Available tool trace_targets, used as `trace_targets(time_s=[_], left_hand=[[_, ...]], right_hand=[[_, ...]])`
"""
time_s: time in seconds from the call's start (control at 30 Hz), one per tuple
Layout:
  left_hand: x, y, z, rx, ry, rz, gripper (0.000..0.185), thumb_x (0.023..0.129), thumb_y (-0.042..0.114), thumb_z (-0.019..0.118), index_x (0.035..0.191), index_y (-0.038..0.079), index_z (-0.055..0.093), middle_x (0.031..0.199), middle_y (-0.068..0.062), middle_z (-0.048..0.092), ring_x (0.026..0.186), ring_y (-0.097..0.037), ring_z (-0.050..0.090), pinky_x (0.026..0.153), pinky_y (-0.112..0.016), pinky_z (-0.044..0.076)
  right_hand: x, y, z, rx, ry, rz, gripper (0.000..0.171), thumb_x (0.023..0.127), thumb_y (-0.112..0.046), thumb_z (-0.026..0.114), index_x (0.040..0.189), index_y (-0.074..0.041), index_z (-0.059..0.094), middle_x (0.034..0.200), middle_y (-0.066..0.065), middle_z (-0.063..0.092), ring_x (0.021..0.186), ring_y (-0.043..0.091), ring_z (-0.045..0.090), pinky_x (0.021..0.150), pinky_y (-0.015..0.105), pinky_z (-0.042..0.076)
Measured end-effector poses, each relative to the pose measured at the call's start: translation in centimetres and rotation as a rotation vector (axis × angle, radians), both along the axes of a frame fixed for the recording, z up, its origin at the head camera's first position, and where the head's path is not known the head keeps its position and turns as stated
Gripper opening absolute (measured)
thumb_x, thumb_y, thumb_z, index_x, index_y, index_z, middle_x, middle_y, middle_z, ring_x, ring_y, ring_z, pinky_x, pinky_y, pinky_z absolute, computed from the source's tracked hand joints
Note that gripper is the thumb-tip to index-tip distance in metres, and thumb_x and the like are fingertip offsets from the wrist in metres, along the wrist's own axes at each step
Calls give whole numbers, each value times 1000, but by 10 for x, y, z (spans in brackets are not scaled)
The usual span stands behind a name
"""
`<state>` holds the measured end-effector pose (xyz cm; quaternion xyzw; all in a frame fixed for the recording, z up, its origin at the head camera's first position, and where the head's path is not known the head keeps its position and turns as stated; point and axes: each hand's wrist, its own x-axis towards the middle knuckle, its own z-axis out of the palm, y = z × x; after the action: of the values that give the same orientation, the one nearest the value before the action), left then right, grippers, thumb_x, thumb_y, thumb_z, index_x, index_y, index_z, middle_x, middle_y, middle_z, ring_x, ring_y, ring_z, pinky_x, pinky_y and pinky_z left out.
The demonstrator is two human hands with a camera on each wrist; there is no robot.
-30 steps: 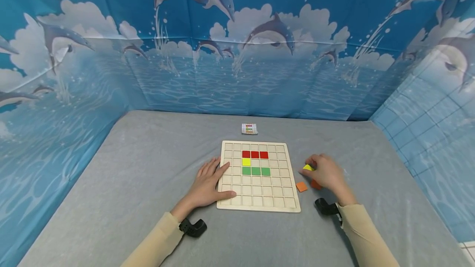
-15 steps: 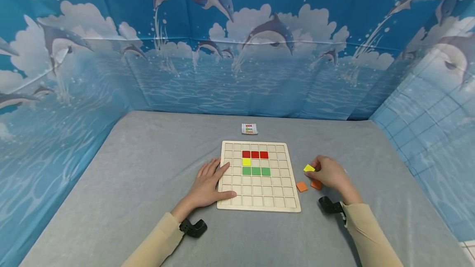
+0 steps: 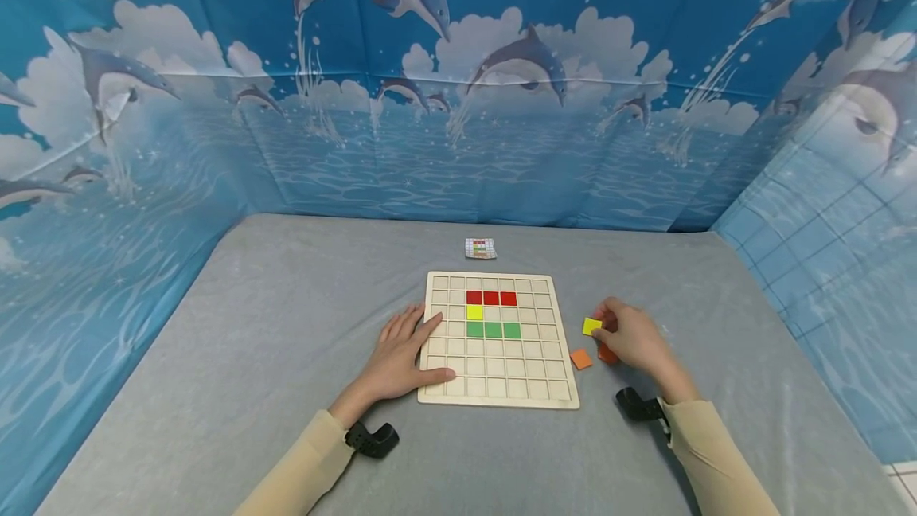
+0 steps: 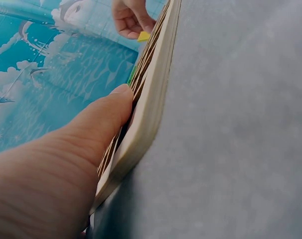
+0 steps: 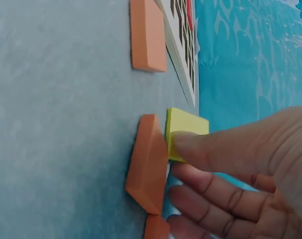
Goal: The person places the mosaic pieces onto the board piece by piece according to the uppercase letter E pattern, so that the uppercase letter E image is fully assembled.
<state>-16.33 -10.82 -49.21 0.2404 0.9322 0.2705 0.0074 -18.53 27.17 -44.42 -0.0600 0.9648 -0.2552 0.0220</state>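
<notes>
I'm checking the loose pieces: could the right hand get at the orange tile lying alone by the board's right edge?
Probably yes. The orange tile lies bare on the cloth just left of the right hand, nothing between them. But that hand pinches a yellow tile, so its fingers are occupied.

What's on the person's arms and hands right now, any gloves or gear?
No gloves: both hands are bare. The left hand and right hand come out of long beige sleeves. A small black camera unit is strapped at each wrist. No cables or markings visible.

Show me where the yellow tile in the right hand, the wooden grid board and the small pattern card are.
yellow tile [image 3: 591, 326], head view, its top face.
wooden grid board [image 3: 497, 402], head view, its near rim.
small pattern card [image 3: 480, 248], head view, its middle.
</notes>
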Motion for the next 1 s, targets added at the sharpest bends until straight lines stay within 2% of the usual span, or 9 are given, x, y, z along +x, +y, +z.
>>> trace_targets(time_s=[0.23, 0.4, 0.53, 0.63, 0.77, 1.0], left_hand=[[0, 0, 1, -3, -5, 2, 92, 80, 65, 60, 152, 17, 27, 156, -13, 13, 143, -26, 3, 110, -48, 4], [0, 0, 2, -3, -14, 5, 92, 80, 65, 61, 152, 18, 26, 156, -12, 12, 143, -26, 2, 110, -47, 3], [0, 0, 3, -5, -13, 7, 92, 80, 65, 61, 152, 17, 26, 156, -13, 13, 143, -26, 3, 110, -47, 3], [1, 0, 3, -6, -13, 5, 92, 80, 65, 60, 152, 18, 26, 156, -13, 13, 143, -26, 3, 110, -47, 3], [1, 0, 4, 1, -17, 3, 92, 80, 65, 61, 152, 18, 26, 156, -13, 13, 143, -26, 3, 110, -47, 3], [1, 0, 4, -3, -18, 1, 92, 80, 65, 60, 152, 18, 26, 156, -12, 13, 143, -26, 2, 110, -47, 3]], right_hand=[[3, -5, 2, -30, 81, 25, 14, 83, -3, 70, 90, -4, 58, 78, 4, 56, 67, 20, 48, 57, 33, 41], [7, -14, 6, -83, 128, 43, 17, 86, -2, 67, 100, -2, 58, 81, 5, 55, 68, 19, 49, 56, 33, 42], [11, -24, 6, -149, 168, 105, 17, 86, 0, 66, 102, -2, 62, 83, 4, 57, 67, 18, 51, 52, 30, 44], [14, -34, 6, -193, 192, 159, 14, 85, 1, 67, 98, -4, 64, 82, 2, 58, 69, 16, 53, 56, 29, 47], [17, -47, 6, -252, 195, 224, 15, 83, 4, 69, 94, -5, 64, 81, -1, 59, 70, 14, 54, 62, 28, 48], [19, -69, 4, -284, 165, 286, 16, 81, 3, 71, 89, -8, 64, 77, -5, 58, 68, 11, 54, 62, 26, 48]])
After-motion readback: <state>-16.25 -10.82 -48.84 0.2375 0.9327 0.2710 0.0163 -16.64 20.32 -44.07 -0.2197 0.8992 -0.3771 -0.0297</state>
